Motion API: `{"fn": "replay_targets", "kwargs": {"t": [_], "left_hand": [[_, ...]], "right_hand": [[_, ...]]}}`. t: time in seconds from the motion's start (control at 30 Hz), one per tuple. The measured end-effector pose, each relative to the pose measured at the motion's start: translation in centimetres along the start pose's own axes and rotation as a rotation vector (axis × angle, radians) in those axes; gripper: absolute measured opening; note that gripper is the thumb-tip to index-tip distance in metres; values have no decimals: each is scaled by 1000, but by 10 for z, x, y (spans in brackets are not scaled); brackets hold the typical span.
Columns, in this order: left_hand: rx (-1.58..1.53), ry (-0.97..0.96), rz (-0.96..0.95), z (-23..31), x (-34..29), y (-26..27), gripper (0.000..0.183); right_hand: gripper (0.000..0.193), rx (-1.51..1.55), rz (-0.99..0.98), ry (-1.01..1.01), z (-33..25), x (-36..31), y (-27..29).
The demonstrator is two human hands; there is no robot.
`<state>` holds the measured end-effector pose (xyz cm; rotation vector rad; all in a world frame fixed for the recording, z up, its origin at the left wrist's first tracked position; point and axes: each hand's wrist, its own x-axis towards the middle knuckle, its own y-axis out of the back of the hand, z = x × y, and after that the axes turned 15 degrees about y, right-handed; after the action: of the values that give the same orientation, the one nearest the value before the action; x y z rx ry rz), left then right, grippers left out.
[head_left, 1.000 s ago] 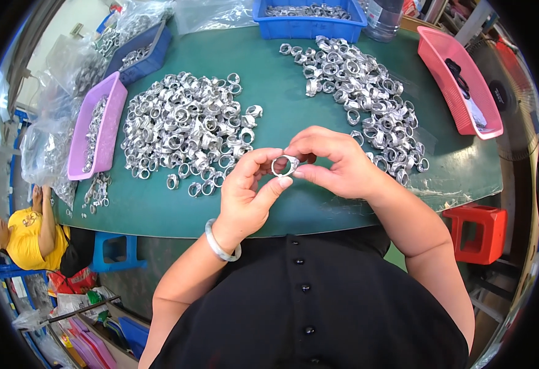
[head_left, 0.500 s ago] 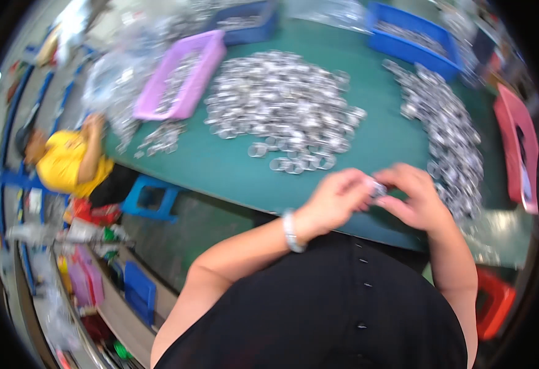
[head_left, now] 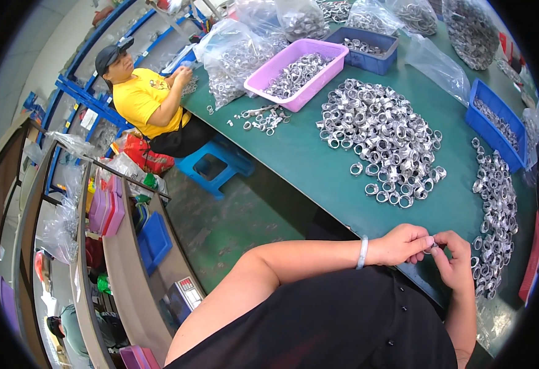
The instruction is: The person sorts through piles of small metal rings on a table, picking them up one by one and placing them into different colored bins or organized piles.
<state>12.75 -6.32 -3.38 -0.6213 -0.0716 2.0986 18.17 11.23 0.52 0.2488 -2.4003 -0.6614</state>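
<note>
At the table's near edge, my left hand (head_left: pixel 403 244) and my right hand (head_left: pixel 456 259) meet with fingertips pinched together. Between them shows a small piece of a silvery metal ring (head_left: pixel 431 248), mostly covered by the fingers. Just beyond my hands lies a large heap of similar metal rings (head_left: pixel 380 135), several of them loose along its near side. A second, long pile of rings (head_left: pixel 496 215) runs down the table to the right of my right hand. A pale bracelet sits on my left wrist.
The green table (head_left: pixel 294 166) holds a pink bin (head_left: pixel 294 101), a dark blue bin (head_left: pixel 368 55) and a blue bin (head_left: pixel 497 123), all with metal parts. Clear bags (head_left: pixel 232 61) stand behind. A person in yellow (head_left: pixel 143 101) sits left by a blue stool (head_left: pixel 214 163).
My view has swung left, so the table and piles appear farther right and the seated person shows more fully. My hands have drawn closer together around the ring.
</note>
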Motion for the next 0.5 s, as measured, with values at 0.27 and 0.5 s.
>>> {"fn": "replay_targets", "kwargs": {"t": [0.27,0.5], "left_hand": [[0,-8,1,0,0,0,32],[11,-37,-25,-2,0,2,31]], "right_hand": [[14,37,7,2,3,0,0],[15,50,13,-2,4,-2,0]]}}
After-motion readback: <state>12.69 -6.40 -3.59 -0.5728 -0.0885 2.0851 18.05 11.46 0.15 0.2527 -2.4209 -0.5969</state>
